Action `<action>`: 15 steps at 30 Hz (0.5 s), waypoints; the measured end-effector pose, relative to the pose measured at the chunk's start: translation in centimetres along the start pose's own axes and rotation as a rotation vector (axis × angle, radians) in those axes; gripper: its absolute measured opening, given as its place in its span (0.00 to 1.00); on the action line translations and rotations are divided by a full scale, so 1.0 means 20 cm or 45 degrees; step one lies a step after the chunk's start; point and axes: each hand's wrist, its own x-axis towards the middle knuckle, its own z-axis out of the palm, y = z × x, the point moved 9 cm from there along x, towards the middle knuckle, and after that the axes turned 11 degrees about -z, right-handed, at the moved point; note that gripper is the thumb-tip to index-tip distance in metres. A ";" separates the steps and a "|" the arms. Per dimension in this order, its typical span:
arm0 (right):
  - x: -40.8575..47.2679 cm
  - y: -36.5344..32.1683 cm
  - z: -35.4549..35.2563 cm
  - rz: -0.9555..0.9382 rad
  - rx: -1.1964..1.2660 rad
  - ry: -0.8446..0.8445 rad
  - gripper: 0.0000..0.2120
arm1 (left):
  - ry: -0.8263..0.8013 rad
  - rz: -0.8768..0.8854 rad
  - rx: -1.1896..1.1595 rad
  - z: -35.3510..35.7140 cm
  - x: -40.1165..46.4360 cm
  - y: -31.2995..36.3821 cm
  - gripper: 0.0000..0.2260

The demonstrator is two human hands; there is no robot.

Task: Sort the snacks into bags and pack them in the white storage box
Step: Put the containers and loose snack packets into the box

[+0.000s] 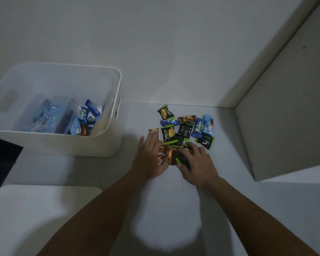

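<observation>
A heap of small snack packets (185,129), green-black, blue and brown, lies on the white surface in the middle. My left hand (151,156) lies flat with straight fingers against brown packets (164,154) at the heap's near edge. My right hand (196,163) curls its fingers over a green-black packet (182,157) beside them. The white storage box (107,143) stands to the left. Inside it are a clear bag of blue packets (50,115) and loose blue and brown packets (85,119).
A white lid or board (35,215) lies at the near left. A white wall panel (284,126) rises on the right, close behind the heap. A dark area (2,159) shows at the far left edge.
</observation>
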 end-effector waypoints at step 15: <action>-0.04 0.03 -0.02 0.168 0.319 0.174 0.20 | 0.032 0.126 -0.201 0.00 -0.04 0.07 0.15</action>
